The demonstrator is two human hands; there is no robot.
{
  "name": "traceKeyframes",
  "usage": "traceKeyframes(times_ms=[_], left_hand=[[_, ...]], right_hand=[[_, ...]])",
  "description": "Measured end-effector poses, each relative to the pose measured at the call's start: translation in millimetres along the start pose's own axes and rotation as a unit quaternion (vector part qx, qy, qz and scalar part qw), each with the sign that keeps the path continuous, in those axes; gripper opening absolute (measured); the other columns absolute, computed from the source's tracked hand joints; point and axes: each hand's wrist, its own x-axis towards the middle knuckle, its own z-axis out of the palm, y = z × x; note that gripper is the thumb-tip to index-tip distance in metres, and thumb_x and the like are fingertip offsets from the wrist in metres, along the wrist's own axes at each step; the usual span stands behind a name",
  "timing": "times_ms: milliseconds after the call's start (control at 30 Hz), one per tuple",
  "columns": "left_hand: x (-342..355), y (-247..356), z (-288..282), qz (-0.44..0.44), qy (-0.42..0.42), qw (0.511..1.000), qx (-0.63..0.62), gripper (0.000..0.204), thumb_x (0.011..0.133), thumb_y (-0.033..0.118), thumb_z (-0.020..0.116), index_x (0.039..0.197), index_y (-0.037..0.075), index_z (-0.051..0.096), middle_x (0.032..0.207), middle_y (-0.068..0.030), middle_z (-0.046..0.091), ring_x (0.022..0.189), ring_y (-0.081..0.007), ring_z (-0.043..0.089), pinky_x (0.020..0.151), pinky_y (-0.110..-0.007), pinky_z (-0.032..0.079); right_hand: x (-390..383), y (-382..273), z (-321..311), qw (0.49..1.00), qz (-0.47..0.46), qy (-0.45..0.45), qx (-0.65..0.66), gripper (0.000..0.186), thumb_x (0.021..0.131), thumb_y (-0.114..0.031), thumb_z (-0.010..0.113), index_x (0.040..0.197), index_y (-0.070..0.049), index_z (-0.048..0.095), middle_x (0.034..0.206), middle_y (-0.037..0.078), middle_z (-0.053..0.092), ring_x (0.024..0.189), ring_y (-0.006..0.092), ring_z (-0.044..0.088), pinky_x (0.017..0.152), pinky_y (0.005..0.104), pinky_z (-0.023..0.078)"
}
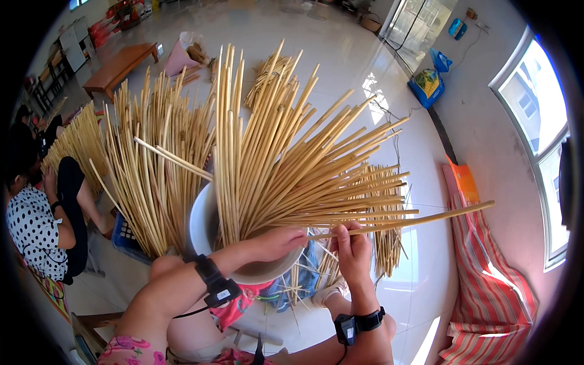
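Observation:
A long, dried straw-coloured stalk (426, 222) lies crosswise in front of me, its far end reaching out to the right. My right hand (353, 246) pinches it between thumb and fingers. At the stalk's near end, the fingers of my left hand (281, 241) are closed round it. Just beyond both hands stands a large pale bucket (202, 213), packed with a fanned bundle of similar stalks (267, 158). My left forearm crosses in front of the bucket's rim.
More stalks (152, 152) stand in a blue crate (125, 234) at left. A person (39, 237) in polka dots sits beyond it. Stalk bundles (386, 243) lie right of the bucket. A striped sack (486, 292) leans at the right wall; a brown low table (121, 67) stands behind.

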Motion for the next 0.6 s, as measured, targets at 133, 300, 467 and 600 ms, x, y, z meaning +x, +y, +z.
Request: traceKeyframes(times_ms=[133, 300, 467, 600], left_hand=[[0, 3, -1, -0.013, -0.009, 0.999, 0.035, 0.025, 0.099, 0.025, 0.043, 0.095, 0.002, 0.053, 0.081, -0.0129, 0.054, 0.077, -0.0271, 0.054, 0.072, -0.036, 0.043], [-10, -19, -22, -0.002, -0.05, 0.999, 0.019, 0.023, 0.098, 0.022, 0.043, 0.1, 0.003, 0.057, 0.079, -0.0096, 0.055, 0.074, -0.023, 0.054, 0.07, -0.035, 0.044], [-7, -2, -31, -0.088, -0.092, 0.99, -0.054, 0.028, 0.096, 0.025, 0.047, 0.107, 0.004, 0.063, 0.07, -0.0038, 0.056, 0.067, -0.013, 0.052, 0.065, -0.029, 0.044], [-5, 5, -28, -0.116, -0.033, 0.99, -0.072, 0.032, 0.095, 0.03, 0.053, 0.095, 0.002, 0.068, 0.061, 0.0006, 0.051, 0.059, -0.0101, 0.047, 0.059, -0.027, 0.041]], right_hand=[[5, 0, -25, 0.986, -0.084, 0.14, -0.014, 0.034, 0.101, -0.023, 0.038, 0.074, -0.005, 0.048, 0.055, -0.001, 0.042, 0.044, 0.0059, 0.036, 0.04, 0.021, 0.028], [15, -9, -72, 0.936, -0.039, 0.315, 0.15, 0.037, 0.102, -0.029, 0.037, 0.071, -0.008, 0.041, 0.056, -0.004, 0.035, 0.045, 0.003, 0.025, 0.04, 0.0194, 0.019], [13, -1, -78, 0.927, -0.021, 0.318, 0.196, 0.038, 0.101, -0.032, 0.041, 0.07, -0.01, 0.043, 0.055, -0.004, 0.034, 0.044, 0.0034, 0.024, 0.038, 0.0202, 0.018], [10, -4, -60, 0.936, -0.03, 0.286, 0.204, 0.037, 0.101, -0.031, 0.04, 0.072, -0.009, 0.042, 0.057, -0.004, 0.033, 0.044, 0.0035, 0.023, 0.038, 0.02, 0.018]])
